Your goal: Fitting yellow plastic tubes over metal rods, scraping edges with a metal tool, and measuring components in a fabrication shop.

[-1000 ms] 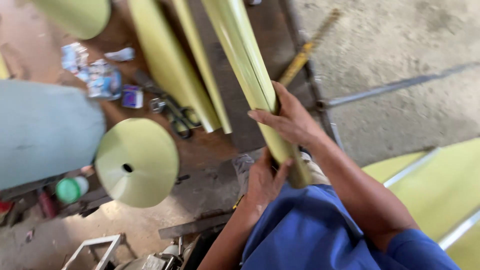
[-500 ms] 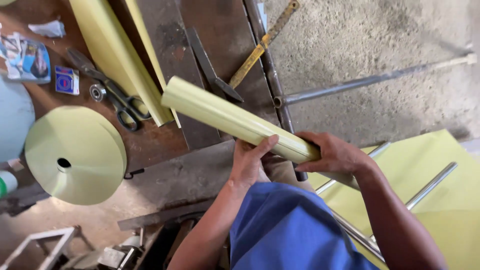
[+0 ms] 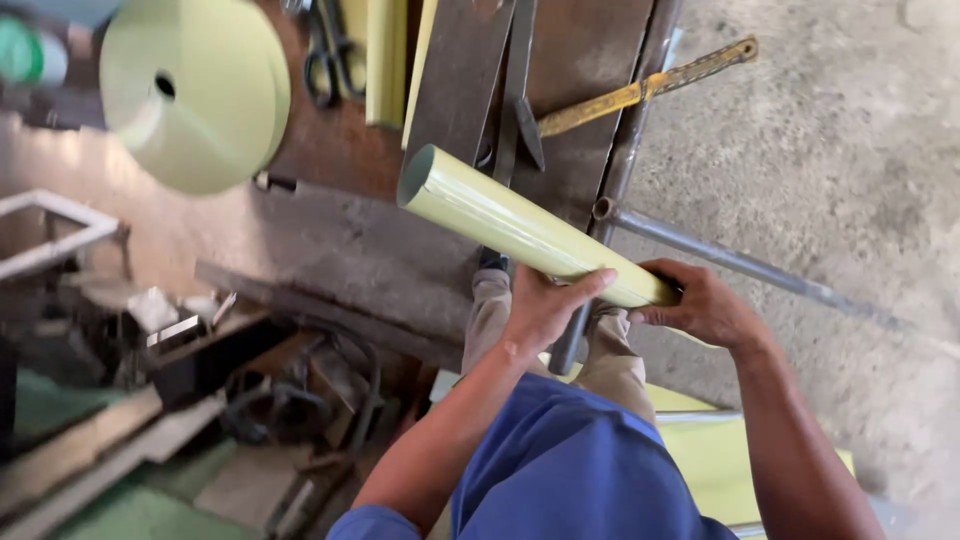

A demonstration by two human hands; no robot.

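Hands were recorded clamped on a pale green rolled tube (image 3: 520, 225): left hand (image 3: 545, 305) wrapped over its near part, right hand (image 3: 700, 305) gripping its near end, fingers closed around it. Tube was held above the table (image 3: 340, 250) edge, open end pointing away; rolling was judged done. Beyond, a green roll (image 3: 190, 90), scissors (image 3: 325, 55) and a yellow ruler (image 3: 645, 90) were noted. Tube's near end was hidden.

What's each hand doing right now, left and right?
Left hand: closed around the pale yellow-green tube, near its lower end.
Right hand: closed on the same tube's lower end.
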